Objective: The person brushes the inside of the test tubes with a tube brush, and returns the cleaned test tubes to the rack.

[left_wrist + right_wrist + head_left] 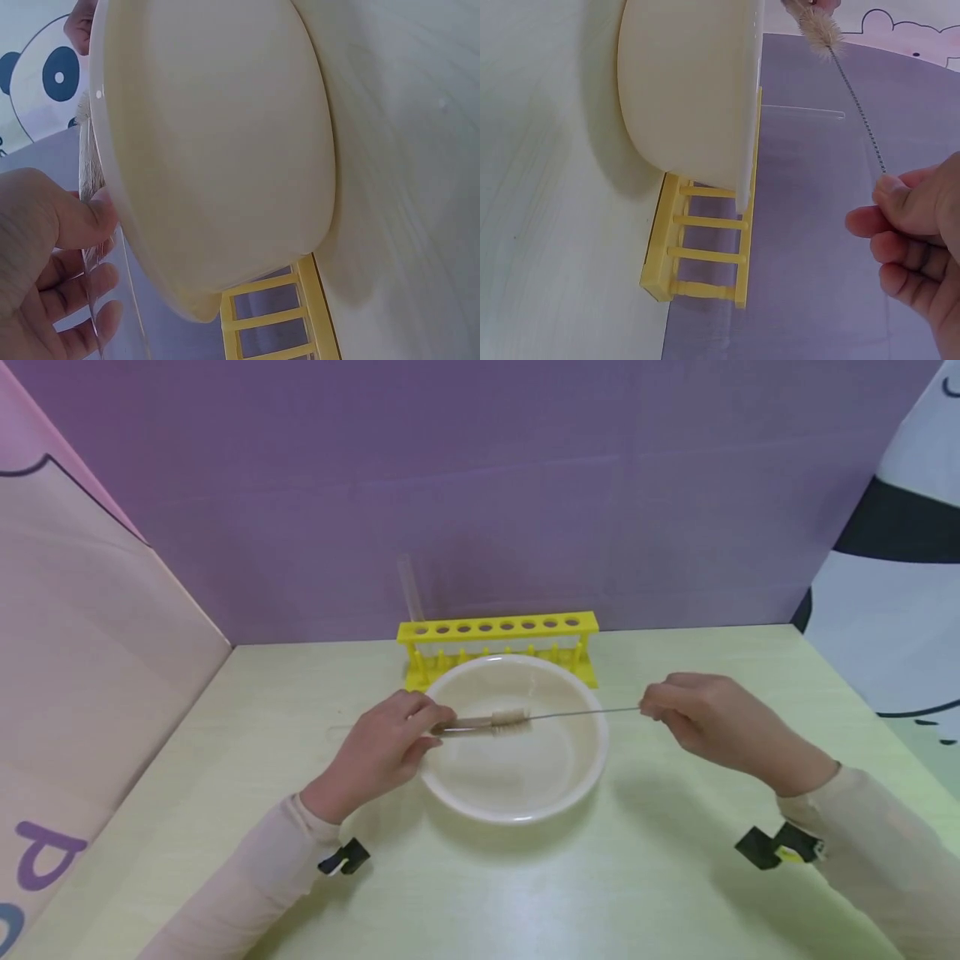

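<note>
Purple backdrop (525, 527) behind, I have the left hand (386, 739) at nine o'clock of the bowl (517, 806) gripping a clear tube (471, 727) above it and the right hand (705, 718) at three pinching the brush (513, 720), bristles apparently partly inside, so scrubbing seems underway, removal not yet done.

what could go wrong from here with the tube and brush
The clear tube, held in the left hand, might slip and knock against the basin below.

The right hand pinches the brush by its thin wire, which could bend if pushed hard.

The basin sits just in front of the yellow rack; a bump could jostle the other tube standing there.
</note>
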`<action>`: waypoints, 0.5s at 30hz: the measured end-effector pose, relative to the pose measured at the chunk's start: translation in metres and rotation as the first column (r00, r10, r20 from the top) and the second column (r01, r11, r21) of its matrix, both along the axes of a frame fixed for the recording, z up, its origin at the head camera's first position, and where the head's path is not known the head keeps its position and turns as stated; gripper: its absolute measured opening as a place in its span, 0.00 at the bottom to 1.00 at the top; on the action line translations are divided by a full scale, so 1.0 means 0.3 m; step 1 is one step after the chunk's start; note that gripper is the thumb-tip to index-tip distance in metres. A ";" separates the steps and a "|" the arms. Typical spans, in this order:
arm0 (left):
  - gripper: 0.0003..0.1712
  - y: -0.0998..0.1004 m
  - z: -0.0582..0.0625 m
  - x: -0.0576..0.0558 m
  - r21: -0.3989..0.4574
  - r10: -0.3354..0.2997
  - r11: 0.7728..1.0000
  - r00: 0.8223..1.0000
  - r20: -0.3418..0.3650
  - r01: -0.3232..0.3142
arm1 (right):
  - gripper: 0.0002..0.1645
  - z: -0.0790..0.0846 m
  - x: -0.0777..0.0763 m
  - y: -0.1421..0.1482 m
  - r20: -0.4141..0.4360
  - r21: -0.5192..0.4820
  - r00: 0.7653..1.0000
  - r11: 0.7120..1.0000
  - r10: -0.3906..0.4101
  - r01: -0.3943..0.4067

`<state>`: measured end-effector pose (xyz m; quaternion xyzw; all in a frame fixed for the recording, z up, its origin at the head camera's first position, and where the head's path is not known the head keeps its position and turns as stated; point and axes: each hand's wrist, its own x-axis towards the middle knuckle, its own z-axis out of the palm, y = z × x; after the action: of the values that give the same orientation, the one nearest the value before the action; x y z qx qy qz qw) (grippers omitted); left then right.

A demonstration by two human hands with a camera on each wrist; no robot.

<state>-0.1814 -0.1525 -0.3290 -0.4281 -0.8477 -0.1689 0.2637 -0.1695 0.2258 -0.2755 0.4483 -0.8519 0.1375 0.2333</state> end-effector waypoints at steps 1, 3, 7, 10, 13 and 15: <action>0.21 0.001 0.000 0.001 0.001 0.000 1.000 1.000 -0.004 0.000 | 0.21 0.001 0.000 -0.002 0.012 0.000 1.000 1.000 -0.001 0.001; 0.21 0.003 -0.002 0.003 0.005 0.002 1.000 1.000 -0.010 -0.002 | 0.21 0.003 0.001 -0.007 0.046 0.002 0.999 1.000 -0.013 0.013; 0.20 0.011 0.002 0.008 0.024 0.011 1.000 1.000 -0.028 -0.011 | 0.21 0.013 0.006 -0.019 0.124 0.005 0.991 0.999 -0.040 0.040; 0.19 0.016 0.004 0.011 0.041 0.017 0.999 0.999 -0.040 -0.015 | 0.22 0.018 0.009 -0.026 0.185 -0.009 0.982 0.999 -0.034 0.036; 0.19 0.019 0.002 0.011 0.053 0.022 0.998 0.999 -0.048 -0.020 | 0.23 0.018 0.009 -0.027 0.238 -0.026 0.971 0.999 -0.015 0.022; 0.19 0.021 0.001 0.011 0.062 0.023 0.998 0.998 -0.057 -0.020 | 0.24 0.019 0.008 -0.029 0.272 -0.035 0.962 0.999 -0.004 0.014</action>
<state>-0.1781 -0.1461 -0.3288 -0.4154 -0.8387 -0.1797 0.3029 -0.1670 0.2172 -0.2698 0.4170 -0.8752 0.2123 0.1229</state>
